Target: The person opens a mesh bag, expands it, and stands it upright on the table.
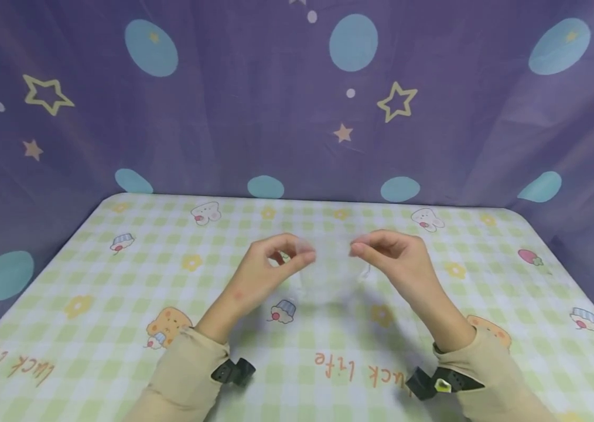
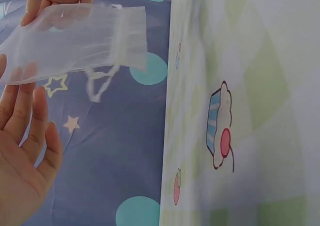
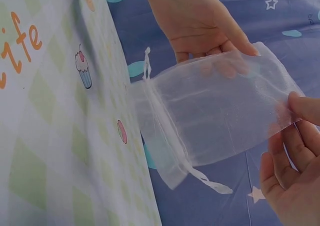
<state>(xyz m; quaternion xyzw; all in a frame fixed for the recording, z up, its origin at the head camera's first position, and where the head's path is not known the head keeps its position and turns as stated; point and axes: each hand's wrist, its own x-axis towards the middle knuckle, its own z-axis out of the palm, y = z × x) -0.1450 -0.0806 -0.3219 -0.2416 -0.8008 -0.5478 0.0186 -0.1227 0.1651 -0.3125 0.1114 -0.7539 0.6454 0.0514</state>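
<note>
A sheer white drawstring pouch (image 1: 331, 272) is held up over the table between both hands and is hard to make out in the head view. My left hand (image 1: 276, 264) pinches one upper corner between thumb and fingers. At the opposite corner, my right hand (image 1: 399, 261) pinches the fabric the same way. In the right wrist view the pouch (image 3: 215, 110) is spread flat and looks empty, its gathered drawstring end pointing down at the tabletop. Loops of white cord (image 3: 212, 182) stick out at both sides of that end.
A table under a green and white checked cloth (image 1: 255, 375) lies below the hands, printed with cupcakes, bears and flowers. Behind it hangs a purple curtain (image 1: 255, 117) with stars and blue ovals. Each sleeve carries a black wrist camera (image 1: 234, 371).
</note>
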